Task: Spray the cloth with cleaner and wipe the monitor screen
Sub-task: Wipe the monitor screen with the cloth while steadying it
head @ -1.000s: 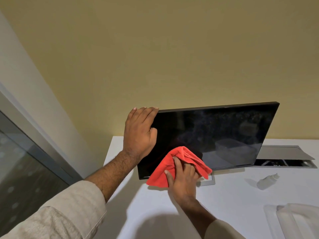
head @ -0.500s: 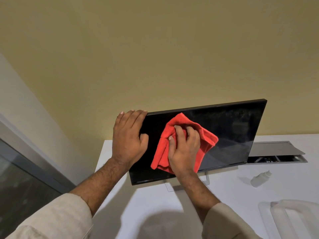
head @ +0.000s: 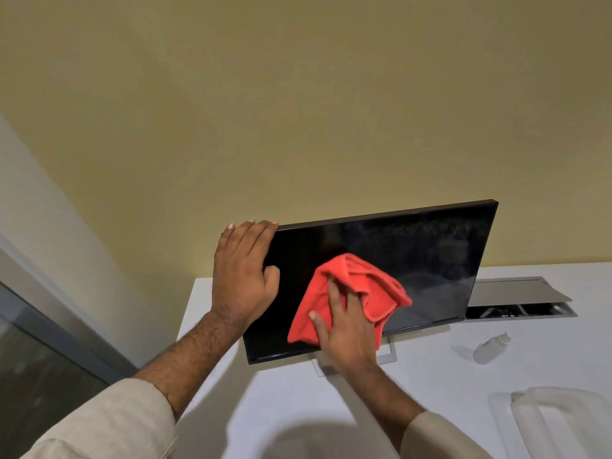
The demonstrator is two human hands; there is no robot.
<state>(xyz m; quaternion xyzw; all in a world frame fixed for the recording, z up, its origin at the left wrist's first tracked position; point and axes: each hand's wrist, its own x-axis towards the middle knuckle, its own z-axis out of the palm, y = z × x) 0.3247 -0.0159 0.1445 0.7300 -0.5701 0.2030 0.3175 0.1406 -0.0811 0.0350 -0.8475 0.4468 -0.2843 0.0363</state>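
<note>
A black monitor [head: 414, 260] stands tilted on a white desk [head: 430, 385], its screen dark and speckled at the upper right. My left hand [head: 243, 276] holds the monitor's upper left corner, fingers over the top edge and thumb on the front. My right hand [head: 344, 332] presses a bunched red cloth [head: 374, 286] against the lower middle of the screen; cloth folds cover several of its fingers. A small white cleaner bottle [head: 490, 349] lies on its side on the desk to the right, apart from both hands.
The monitor's thin frame stand [head: 387, 356] shows below the screen. A grey cable hatch [head: 516, 293] is open behind the monitor's right side. A translucent plastic container [head: 546, 422] sits at the desk's near right. A yellow wall rises behind; a glass panel [head: 39, 376] is at left.
My right hand slid the red cloth up from the screen's bottom edge, then back down and slightly right. My left hand kept its hold on the corner.
</note>
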